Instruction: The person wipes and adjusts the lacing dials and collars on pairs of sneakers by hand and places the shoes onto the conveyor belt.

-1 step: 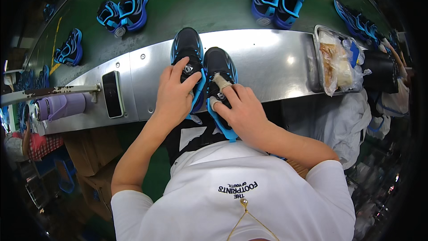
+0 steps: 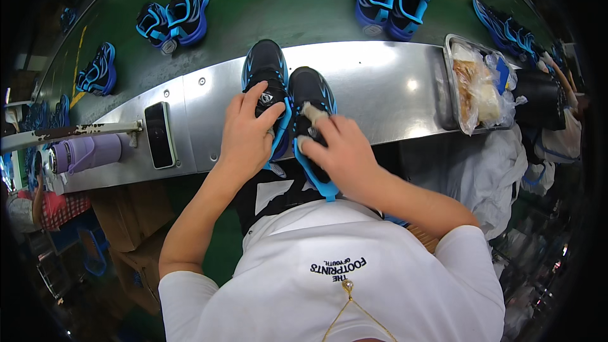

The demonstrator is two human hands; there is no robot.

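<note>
Two black sneakers with bright blue trim stand side by side on the metal ledge, toes pointing away from me. My left hand [image 2: 246, 128] is closed on the left sneaker [image 2: 266, 58], its thumb and forefinger at the tongue and the round badge there. On the right sneaker [image 2: 310, 83], my right hand [image 2: 344, 152] presses thumb and forefinger at the tongue and laces. Pale coverings wrap those two fingertips. This hand is slightly smeared by motion, and it hides part of the shoe's opening.
Beyond the metal ledge [image 2: 380, 98], a green belt [image 2: 278, 0] carries more sneakers [image 2: 174, 16]. A phone [image 2: 159, 135] and a purple flask [image 2: 92, 152] lie left, beneath a worn metal bar [image 2: 69, 132]. A metal tray [image 2: 451, 82] with bagged items sits right. Other people's arms show at both sides.
My right hand has shifted slightly at the right sneaker's tongue and is more blurred. My left hand stays in place. The sneakers on the belt have moved slightly left.
</note>
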